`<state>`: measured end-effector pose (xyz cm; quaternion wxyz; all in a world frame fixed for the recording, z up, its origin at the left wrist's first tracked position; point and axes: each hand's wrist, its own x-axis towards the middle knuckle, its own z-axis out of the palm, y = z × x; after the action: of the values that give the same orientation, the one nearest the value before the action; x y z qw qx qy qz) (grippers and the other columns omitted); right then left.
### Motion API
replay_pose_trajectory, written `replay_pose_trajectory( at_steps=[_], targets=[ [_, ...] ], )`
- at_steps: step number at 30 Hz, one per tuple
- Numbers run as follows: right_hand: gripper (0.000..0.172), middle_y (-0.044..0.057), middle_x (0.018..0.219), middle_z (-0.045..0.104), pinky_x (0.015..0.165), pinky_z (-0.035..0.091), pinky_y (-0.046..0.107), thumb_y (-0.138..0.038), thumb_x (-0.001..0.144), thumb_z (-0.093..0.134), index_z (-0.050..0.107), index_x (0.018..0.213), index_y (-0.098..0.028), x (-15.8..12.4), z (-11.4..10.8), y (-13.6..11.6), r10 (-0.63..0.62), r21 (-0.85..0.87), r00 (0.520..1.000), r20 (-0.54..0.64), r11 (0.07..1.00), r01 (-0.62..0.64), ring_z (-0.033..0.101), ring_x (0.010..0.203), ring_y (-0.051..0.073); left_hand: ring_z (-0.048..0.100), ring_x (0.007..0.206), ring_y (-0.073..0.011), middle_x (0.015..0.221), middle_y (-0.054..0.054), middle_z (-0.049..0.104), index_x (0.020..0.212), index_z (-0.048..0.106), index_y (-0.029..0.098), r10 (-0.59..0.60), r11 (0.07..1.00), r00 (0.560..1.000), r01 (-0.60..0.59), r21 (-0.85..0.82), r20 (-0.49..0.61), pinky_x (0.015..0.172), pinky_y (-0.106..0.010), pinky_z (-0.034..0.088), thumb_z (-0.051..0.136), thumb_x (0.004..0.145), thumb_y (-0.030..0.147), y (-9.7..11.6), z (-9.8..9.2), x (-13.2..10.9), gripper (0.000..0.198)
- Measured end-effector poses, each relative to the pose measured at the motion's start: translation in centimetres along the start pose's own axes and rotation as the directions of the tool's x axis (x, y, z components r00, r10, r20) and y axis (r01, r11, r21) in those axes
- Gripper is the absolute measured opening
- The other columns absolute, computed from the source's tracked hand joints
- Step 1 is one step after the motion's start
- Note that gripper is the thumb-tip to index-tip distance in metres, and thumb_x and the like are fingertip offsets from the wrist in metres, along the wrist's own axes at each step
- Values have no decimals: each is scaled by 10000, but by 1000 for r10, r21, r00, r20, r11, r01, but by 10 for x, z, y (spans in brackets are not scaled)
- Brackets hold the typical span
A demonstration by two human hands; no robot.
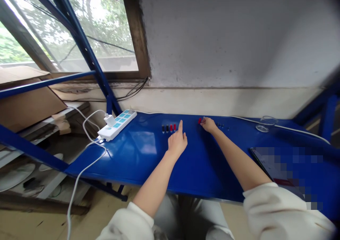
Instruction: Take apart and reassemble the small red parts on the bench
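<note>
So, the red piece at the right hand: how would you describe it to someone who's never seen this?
On the glossy blue bench, find the right hand. The small red piece sits at its fingertips, apart from the black-and-red row of pegs beside the left forefinger.

The tablet [281, 169] is pixelated, and the right hand [208, 124] partly hides a small red piece [199, 121].

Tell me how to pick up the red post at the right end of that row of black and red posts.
Pinch the red post by its upper sides, coming from above and slightly from the right. It stands upright and slim on the blue bench, and a second red post sits close on its left, so the side toward the left hand is the open one.
</note>
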<state>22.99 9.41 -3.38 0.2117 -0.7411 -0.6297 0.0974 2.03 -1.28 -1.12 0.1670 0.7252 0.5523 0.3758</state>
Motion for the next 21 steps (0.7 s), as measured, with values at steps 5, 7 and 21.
replay_pose_trajectory(
  at_steps=[5,7,21],
  targets=[
    [115,105,773,637,641,438,266,-199,705,602,620,790,-124,-9,-9,-4,26,-68,999,19,997,-25,609,764,198,571,635,-181,643,-32,559,1376,210,212,-114,993,993,114,24,-21,684,-286,428,493,776,264,-9,-3,7,666],
    [154,152,833,633,652,440,288,-192,701,607,623,826,-103,-19,-15,-9,41,-103,999,15,994,-40,608,807,229,578,640,-189,650,-42,574,1374,217,206,-142,989,990,142,34,-13,690,-300,428,502,769,259,-11,-2,8,671],
    [346,72,708,618,564,364,256,-458,858,327,542,772,-201,-123,-14,-62,-99,273,979,-180,951,146,573,634,172,529,529,-81,685,4,575,939,488,183,15,887,999,-30,-461,-36,553,-200,426,380,842,186,-7,6,11,145]
  ],
)
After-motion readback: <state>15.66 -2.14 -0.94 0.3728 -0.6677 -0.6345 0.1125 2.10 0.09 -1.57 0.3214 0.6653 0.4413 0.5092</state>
